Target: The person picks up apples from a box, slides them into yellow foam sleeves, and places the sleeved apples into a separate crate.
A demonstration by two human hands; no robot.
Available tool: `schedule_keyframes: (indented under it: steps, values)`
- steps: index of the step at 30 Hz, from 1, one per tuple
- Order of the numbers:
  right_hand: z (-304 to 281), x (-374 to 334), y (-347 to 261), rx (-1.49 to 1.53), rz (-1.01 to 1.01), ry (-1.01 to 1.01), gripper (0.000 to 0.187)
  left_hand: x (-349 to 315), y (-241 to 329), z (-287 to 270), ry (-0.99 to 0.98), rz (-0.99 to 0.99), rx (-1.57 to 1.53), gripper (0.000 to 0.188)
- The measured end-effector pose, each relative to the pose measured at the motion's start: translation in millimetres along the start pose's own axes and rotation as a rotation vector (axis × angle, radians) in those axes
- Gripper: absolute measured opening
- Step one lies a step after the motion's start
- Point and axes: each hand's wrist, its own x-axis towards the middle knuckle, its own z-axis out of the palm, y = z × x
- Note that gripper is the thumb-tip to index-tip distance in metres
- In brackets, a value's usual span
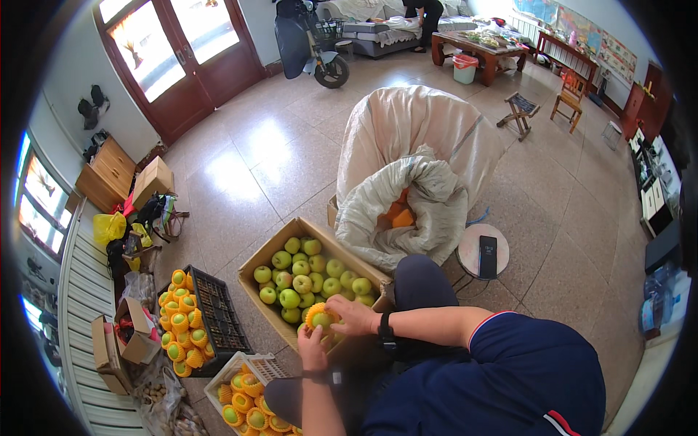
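Standing well past the box (345, 254), off to its left: brown double door (182, 62) w/ bright glass. Sofa (374, 45), grey w/ pale covers, also well past the box, a bit right. Scooter (292, 43) parked far beyond box, btwn those two. Sack (396, 138), big & whitish, slumped just beyond box & slightly right, mouth rolled open, orange stuff (398, 216) inside. Box itself: brown cardboard, open top, lots of loose green apples (299, 267) in it. Black crate (222, 309) just left of box, piled w/ apples in yellow-orange foam nets. White crate (267, 365) on box's near-left side, more netted apples, partly hidden by person's leg. Stool (470, 251), round top, just right of box. L hand (313, 351) at box's near edge; R hand (355, 317) over box's near end. Phone (488, 256) flat on stool, right of box. Watch (386, 327), dark, on R wrist, nr box's right end.

Apple (321, 320), green, held btwn both hands above box's near edge. Net (310, 315), yellow-orange foam, round it. R thumb & fingertips pinching net's right side, apparently; L fingertips bent in, pressed on apple's lower side. Gaps btwn other fingers: too small, can't tell.
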Motion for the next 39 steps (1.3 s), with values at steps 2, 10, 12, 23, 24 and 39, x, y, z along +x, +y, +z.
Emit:
schedule_keyframes:
  steps: [2,10,12,23,24,39]
  values:
    - [1,0,1,-0.001,0.003,-0.003,0.051,1,-2,-1,0.005,-0.002,0.003,0.038]
    - [-1,0,0,0.001,0.019,-0.01,0.051,2,-3,-1,0.011,-0.004,0.008,0.038]
    - [0,0,-1,0.008,0.014,-0.009,0.051,3,-4,-3,0.007,0.007,0.001,0.038]
    - [2,1,1,0.003,0.007,0.004,0.051,0,3,1,-0.013,-0.036,-0.019,0.037]
    - [1,1,1,0.0,0.005,0.005,0.051,-1,3,2,-0.011,-0.037,-0.019,0.037]
    - [0,0,-1,-0.016,0.044,-0.018,0.049,-3,5,5,-0.011,-0.009,-0.041,0.038]
